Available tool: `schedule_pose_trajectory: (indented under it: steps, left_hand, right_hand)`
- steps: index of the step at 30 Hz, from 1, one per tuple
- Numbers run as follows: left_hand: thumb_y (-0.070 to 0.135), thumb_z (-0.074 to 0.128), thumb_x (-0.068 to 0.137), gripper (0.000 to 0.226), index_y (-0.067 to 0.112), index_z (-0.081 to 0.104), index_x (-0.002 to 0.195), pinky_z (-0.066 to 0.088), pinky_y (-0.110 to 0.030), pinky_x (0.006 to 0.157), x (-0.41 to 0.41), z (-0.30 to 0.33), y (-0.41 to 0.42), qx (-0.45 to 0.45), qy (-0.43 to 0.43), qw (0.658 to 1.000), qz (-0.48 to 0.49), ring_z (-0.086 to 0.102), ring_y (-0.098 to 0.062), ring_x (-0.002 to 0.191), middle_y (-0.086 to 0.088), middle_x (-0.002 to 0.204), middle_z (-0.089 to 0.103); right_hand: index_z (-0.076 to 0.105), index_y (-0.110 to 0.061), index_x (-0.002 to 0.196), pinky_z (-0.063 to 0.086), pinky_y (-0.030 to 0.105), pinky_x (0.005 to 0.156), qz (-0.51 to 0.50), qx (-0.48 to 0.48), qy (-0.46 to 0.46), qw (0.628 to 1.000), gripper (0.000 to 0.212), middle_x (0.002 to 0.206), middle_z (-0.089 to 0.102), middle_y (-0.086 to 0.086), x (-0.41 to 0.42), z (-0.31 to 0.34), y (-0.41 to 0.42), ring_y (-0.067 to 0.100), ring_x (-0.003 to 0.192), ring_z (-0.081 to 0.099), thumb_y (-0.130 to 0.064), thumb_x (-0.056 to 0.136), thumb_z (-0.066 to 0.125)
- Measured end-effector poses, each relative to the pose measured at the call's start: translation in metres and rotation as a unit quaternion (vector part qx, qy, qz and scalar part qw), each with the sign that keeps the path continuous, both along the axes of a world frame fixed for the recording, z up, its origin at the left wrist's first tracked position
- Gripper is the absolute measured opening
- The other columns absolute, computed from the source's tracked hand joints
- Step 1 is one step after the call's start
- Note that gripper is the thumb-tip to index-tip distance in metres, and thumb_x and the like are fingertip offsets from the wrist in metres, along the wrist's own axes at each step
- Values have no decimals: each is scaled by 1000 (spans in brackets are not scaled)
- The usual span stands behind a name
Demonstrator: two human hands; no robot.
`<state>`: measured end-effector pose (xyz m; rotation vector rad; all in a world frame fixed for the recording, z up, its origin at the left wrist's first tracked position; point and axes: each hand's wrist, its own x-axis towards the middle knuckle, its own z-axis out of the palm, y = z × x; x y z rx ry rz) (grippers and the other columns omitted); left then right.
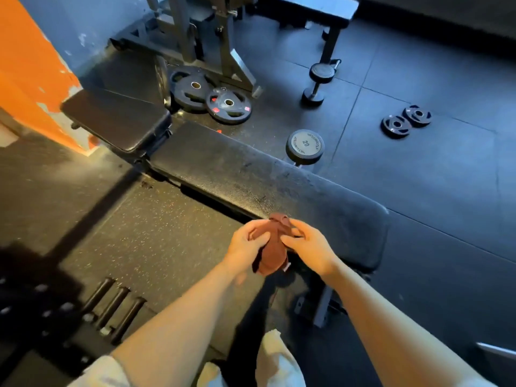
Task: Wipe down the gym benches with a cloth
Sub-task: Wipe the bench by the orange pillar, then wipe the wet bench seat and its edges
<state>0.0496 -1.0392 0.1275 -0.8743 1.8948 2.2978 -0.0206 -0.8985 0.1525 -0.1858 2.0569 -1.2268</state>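
Note:
A long black padded gym bench [251, 174] runs from the upper left to the lower right in front of me, with its smaller seat pad [117, 118] at the far left end. Above the bench's near end I hold a bunched reddish-brown cloth [272, 250] between both hands. My left hand [245, 243] grips its left side with curled fingers. My right hand [310, 244] pinches its right side. The cloth hangs down a little below my hands.
Two large weight plates [212, 96] lie on the floor behind the bench, by a metal rack frame [223, 46]. A 20 dumbbell [305, 146] stands just beyond the bench, another dumbbell [317, 82] farther off. Two small plates [406, 121] lie right. A second bench [321, 9] is far back.

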Motion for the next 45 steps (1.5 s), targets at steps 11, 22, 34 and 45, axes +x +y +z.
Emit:
schedule_pose_trajectory:
  steps: [11, 22, 34, 45]
  left_hand:
    - [-8, 65, 73, 24, 12, 62, 86, 47, -33, 78, 90, 183, -63, -83, 35, 992, 83, 61, -20, 85, -11, 91, 65]
    - [-10, 63, 79, 34, 19, 58, 96, 41, -24, 56, 228, 246, -61, -139, 35, 884, 445, 55, -16, 71, -1, 80, 60]
    - [15, 67, 89, 15, 19, 70, 75, 47, -30, 71, 445, 269, 75, -263, -149, 720, 625, 63, -14, 75, 3, 73, 66]
    - [10, 59, 94, 19, 11, 64, 75, 42, -30, 66, 619, 262, 181, -168, -85, 556, 810, 58, -19, 69, -6, 68, 60]
  right_hand:
    - [65, -18, 85, 47, 21, 72, 138, -134, 134, 972, 16, 83, 65, 5, 31, 172, -77, 11, 76, 58, -3, 84, 67]
    - [63, -15, 83, 46, 34, 76, 449, -252, 39, 856, 11, 79, 58, 5, 127, 238, -179, 17, 80, 55, -9, 92, 60]
    - [59, -8, 87, 46, 29, 71, 686, -279, 0, 672, 9, 78, 58, 6, 344, 248, -157, 15, 76, 55, -5, 94, 53]
    - [53, -9, 98, 45, 19, 70, 762, -269, 25, 588, 29, 94, 53, -3, 546, 243, -88, 8, 85, 53, 0, 80, 72]
